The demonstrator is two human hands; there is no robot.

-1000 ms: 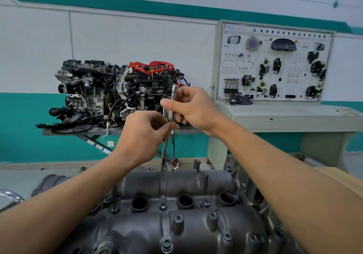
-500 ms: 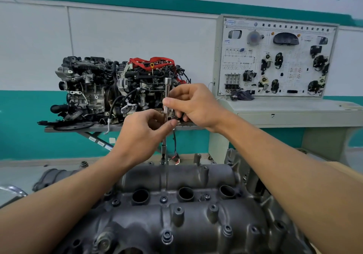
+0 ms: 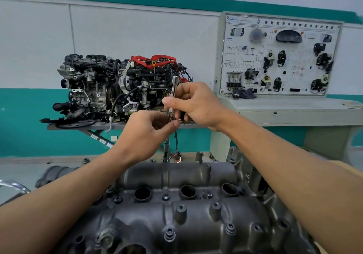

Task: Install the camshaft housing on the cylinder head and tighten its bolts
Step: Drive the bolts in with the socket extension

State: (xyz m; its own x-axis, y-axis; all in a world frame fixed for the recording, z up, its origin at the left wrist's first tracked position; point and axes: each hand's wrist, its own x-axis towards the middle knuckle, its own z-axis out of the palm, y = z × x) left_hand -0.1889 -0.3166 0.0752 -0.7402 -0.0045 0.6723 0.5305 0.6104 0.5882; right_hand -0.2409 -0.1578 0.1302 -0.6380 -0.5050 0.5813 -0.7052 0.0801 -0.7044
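Note:
The dark grey camshaft housing (image 3: 176, 220) lies across the bottom of the view, with three round bores and several bolts in its bosses. A slim silver extension bar (image 3: 172, 104) stands upright with its socket tip (image 3: 166, 156) on a bolt at the housing's far edge. My right hand (image 3: 196, 104) pinches the bar's upper part between thumb and fingers. My left hand (image 3: 147, 134) pinches the bar lower down, just below the right hand. The bar's top end pokes out above my right hand.
A complete engine (image 3: 121, 86) with red parts sits on a grey stand against the far wall. To the right stands a training panel (image 3: 279, 55) on a grey cabinet (image 3: 294, 112). A dark rag (image 3: 243, 93) lies at the panel's foot. A black hose end (image 3: 53, 173) lies at left.
Both hands have kept their pinch on the upright bar, fingers shifting slightly around it. The view has tilted a little, so the bar and hands sit slightly higher.

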